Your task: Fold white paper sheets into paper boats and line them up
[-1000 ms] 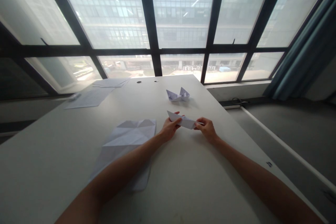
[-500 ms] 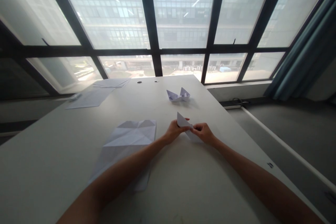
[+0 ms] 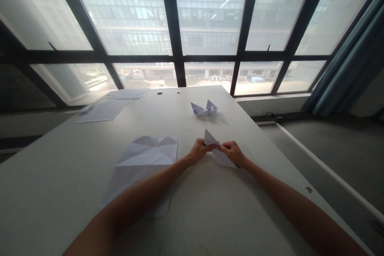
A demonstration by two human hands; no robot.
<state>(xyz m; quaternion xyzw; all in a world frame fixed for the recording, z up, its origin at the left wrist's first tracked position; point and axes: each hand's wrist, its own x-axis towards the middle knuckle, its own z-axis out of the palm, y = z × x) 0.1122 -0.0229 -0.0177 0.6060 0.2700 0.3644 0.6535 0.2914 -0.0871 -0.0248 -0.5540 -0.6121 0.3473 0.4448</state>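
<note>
A folded white paper boat (image 3: pixel 222 157) is between my two hands, tilted so that one pointed end rises at the far left and the other slants down toward me. My left hand (image 3: pixel 199 150) grips it near the raised point, thumb on the near face. Close beside it, my right hand (image 3: pixel 233 152) pinches the middle of the paper. The fingers behind the paper are partly hidden. Beyond my hands stands another folded paper boat (image 3: pixel 204 109) with two upright points. Creased white sheets (image 3: pixel 147 153) lie under my left forearm.
The white table (image 3: pixel 198 216) reaches to the large window. More paper sheets (image 3: pixel 103 111) lie at the table's far left. To the right, a white pipe (image 3: pixel 318 160) runs past the table's edge above the grey floor. A blue curtain (image 3: pixel 345 56) hangs at the right.
The paper boat has turned, its right end swinging down toward me. My right hand has moved from that end to the middle, near my left thumb. The standing boat has stayed put.
</note>
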